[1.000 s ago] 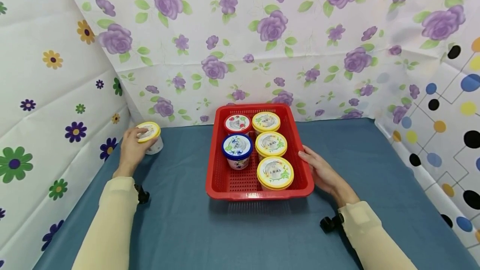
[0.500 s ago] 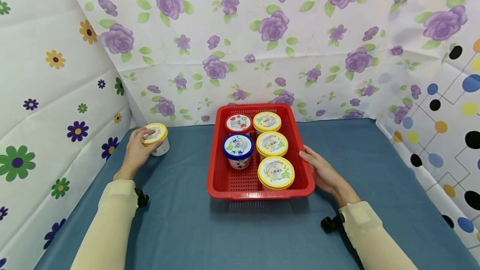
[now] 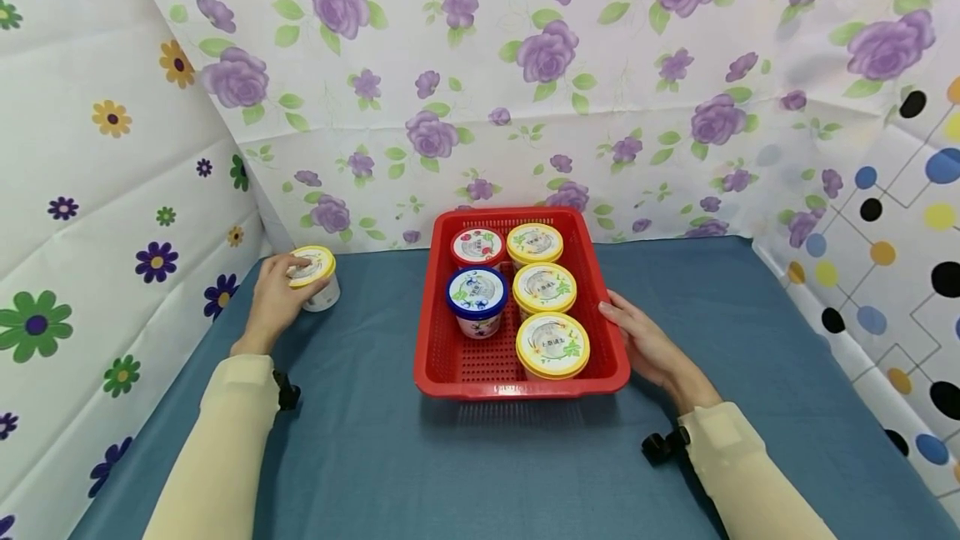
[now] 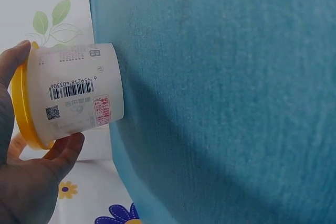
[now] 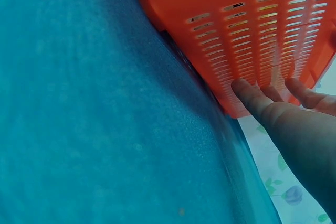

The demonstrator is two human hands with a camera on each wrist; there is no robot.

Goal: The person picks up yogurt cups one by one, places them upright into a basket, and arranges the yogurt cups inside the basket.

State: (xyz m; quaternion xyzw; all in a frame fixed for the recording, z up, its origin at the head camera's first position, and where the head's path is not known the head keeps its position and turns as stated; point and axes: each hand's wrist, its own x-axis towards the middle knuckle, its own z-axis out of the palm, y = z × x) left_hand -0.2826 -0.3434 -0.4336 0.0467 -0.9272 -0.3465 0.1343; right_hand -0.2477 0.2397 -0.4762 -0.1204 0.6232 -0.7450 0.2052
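Observation:
At the table's far left, my left hand (image 3: 273, 298) holds a paper tub (image 3: 324, 297) with a yellow lid from above. The left wrist view shows its white side with a barcode (image 4: 71, 89), the thumb and fingers around the lid edge, and its base at the cloth. My right hand (image 3: 651, 347) touches the right side of a red plastic basket (image 3: 517, 391); in the right wrist view, its fairly straight fingers (image 5: 252, 98) rest against the slotted outer wall. Inside the basket stand a red-lidded tub (image 3: 477, 247), a blue-lidded tub (image 3: 477, 292) and three yellow-lidded tubs (image 3: 552, 346).
A blue-green cloth (image 3: 352, 448) covers the table. White sheets with purple roses (image 3: 547, 52), daisies (image 3: 155, 262) and coloured dots (image 3: 872, 320) hang behind and along both sides. Each wrist carries a small black camera (image 3: 660, 447).
My left hand and the yellow-lidded tub have shifted slightly right since one second ago, and have stayed put over the last half second. My right hand stays on the basket.

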